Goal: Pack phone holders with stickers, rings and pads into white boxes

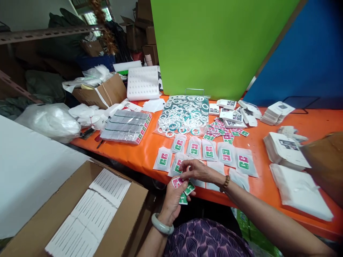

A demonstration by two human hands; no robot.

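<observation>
A small fan of pink and green printed cards [183, 198] is gripped in my left hand [171, 200], just off the table's front edge. My right hand [199, 170] reaches over from the right. Its fingers are bent together at the top of the pink card [177, 183]; whether they pinch it or something else is hidden. Behind the hands lie rows of whitish translucent pouches [162, 159], several with a pink-and-green card on top. My right hand partly covers one carded pouch [177, 165] and some plain pouches [215, 167] in the front row.
On the orange table [128, 153], a clear bag of white-and-teal rings [183, 114] lies behind the pouches. Loose cards [218, 129] and small white boxes [232, 116] are right of it. A packed flat bundle [125, 125] lies left. An open carton [134, 210] stands at the lower left.
</observation>
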